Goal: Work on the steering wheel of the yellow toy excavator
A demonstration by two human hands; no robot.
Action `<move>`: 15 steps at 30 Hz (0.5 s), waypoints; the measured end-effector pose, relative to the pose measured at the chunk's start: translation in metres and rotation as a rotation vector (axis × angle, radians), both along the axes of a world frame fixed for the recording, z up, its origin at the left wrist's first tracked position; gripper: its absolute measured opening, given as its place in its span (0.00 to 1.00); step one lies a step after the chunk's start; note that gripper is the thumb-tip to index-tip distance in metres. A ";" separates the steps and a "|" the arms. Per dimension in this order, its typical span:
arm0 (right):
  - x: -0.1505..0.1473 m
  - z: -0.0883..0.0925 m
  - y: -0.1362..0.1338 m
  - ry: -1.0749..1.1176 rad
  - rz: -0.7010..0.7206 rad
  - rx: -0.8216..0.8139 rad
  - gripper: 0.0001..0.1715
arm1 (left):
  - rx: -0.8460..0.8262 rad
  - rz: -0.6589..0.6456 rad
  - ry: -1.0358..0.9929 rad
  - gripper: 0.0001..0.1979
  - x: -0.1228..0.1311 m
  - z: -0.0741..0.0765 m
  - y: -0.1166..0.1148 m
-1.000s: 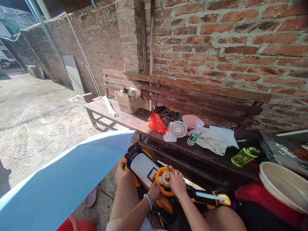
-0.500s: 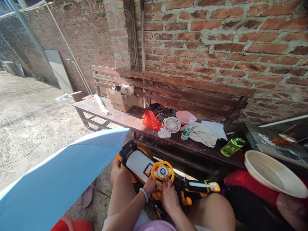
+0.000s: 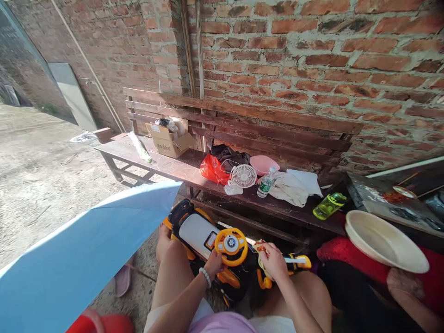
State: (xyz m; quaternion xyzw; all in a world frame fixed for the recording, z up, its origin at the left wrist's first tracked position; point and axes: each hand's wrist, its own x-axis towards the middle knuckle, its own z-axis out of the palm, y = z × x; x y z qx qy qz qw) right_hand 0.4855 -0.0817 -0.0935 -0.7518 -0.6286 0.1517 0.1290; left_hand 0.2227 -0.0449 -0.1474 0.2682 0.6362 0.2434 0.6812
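A yellow steering wheel (image 3: 231, 243) belongs to a black, white and yellow ride-on toy car (image 3: 196, 234) between my knees. My left hand (image 3: 213, 263), with a beaded bracelet at its wrist, is closed around the lower left of the wheel's rim. To the right of the wheel, my right hand (image 3: 273, 261) is closed on a crumpled, yellowish-brown patterned cloth (image 3: 260, 248). That cloth hangs over the car's front part, beside a yellow-and-white piece (image 3: 301, 261). Some of the fingertips on both hands are hidden.
Behind the car runs a wooden bench (image 3: 180, 170) bearing a cardboard box (image 3: 163, 141), red bag (image 3: 213, 170), white fan (image 3: 243, 176), water bottle (image 3: 265, 184) and green bottle (image 3: 329, 206). At right, another person's hand (image 3: 404, 283) is below a cream basin (image 3: 385, 243). A blue umbrella (image 3: 93, 245) covers the left.
My right hand has moved right, from the steering wheel to the car's front part, carrying the cloth. My left hand stays at the wheel's lower left. The view has shifted slightly.
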 end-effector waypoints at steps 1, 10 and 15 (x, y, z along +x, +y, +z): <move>0.002 -0.003 0.004 0.012 -0.016 -0.008 0.25 | -0.001 -0.007 -0.016 0.10 -0.001 0.001 0.000; 0.026 -0.006 0.013 -0.160 -0.042 -0.168 0.22 | 0.016 -0.028 -0.015 0.08 -0.006 0.010 -0.003; 0.071 -0.007 0.011 -0.421 -0.014 -0.219 0.20 | 0.031 -0.060 -0.003 0.07 -0.007 0.015 -0.003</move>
